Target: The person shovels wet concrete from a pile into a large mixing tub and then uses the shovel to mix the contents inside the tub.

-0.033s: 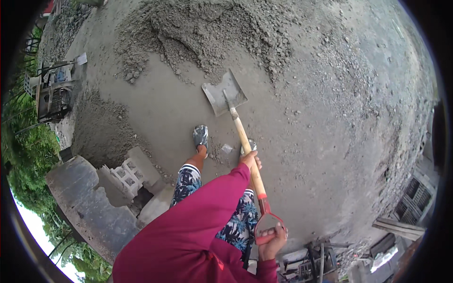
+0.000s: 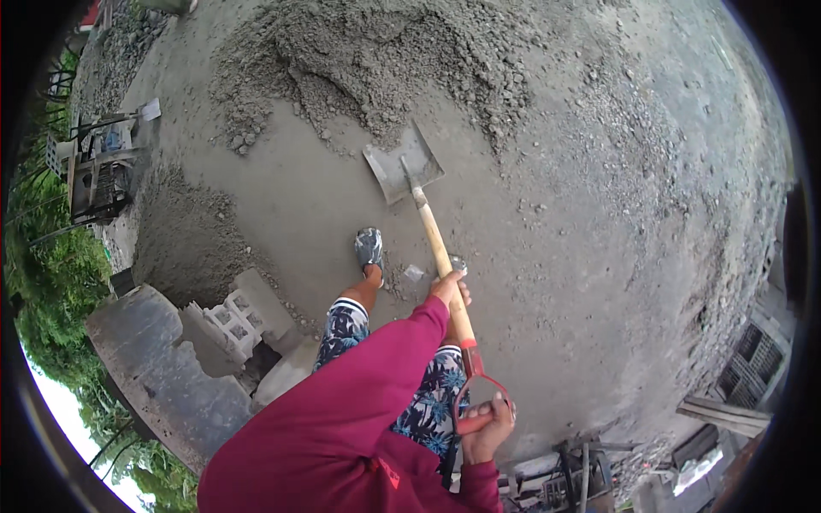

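A person is gripping a shovel [image 2: 428,231] in both hands — left hand [image 2: 451,289] closing around the wooden shaft, right hand [image 2: 487,425] clasping the red handle — its long axis running toward the gravel-and-cement pile [image 2: 376,60], blade resting just short of it.

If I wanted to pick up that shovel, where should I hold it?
Hold the shovel in two places, as the person does: the right hand on the red loop grip at the near end, and the left hand around the wooden shaft partway down. The blade rests on the ground by the gravel-and-cement pile, so come from the handle end, behind it.
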### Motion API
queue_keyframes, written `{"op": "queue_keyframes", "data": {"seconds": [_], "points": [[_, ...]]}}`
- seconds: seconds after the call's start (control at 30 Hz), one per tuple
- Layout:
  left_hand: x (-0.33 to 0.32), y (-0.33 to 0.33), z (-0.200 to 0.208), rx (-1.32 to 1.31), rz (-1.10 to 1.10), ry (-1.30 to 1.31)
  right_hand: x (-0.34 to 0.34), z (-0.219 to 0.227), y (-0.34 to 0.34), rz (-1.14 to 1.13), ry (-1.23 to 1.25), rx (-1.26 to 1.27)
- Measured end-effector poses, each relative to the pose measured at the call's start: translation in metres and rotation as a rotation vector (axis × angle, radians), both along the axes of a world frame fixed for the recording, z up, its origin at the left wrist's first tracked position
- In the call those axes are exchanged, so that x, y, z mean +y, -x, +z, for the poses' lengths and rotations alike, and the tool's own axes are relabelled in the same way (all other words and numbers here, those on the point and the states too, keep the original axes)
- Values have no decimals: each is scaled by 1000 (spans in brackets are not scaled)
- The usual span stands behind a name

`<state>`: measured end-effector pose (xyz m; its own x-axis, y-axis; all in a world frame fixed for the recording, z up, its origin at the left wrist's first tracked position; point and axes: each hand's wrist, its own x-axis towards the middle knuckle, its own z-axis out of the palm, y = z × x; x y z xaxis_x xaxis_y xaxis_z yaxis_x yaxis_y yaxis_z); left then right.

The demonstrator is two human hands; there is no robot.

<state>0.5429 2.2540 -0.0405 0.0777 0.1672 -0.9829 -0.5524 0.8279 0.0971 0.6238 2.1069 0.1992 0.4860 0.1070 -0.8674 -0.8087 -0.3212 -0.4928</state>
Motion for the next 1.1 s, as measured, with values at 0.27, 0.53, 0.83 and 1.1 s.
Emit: {"op": "queue_keyframes", "data": {"seconds": [0.27,0.53,0.83,1.1], "points": [[121,74,41,-17,-10,45,159,2,51,-5,-256,259],[228,130,-52,43,-113,-70,250,-133,101,142,-317,141],[251,136,-160,88,-653,124,179,-335,-46,324,324,-162],[383,159,-297,136,-33,80,184,-309,-1,235,565,-327]]}}
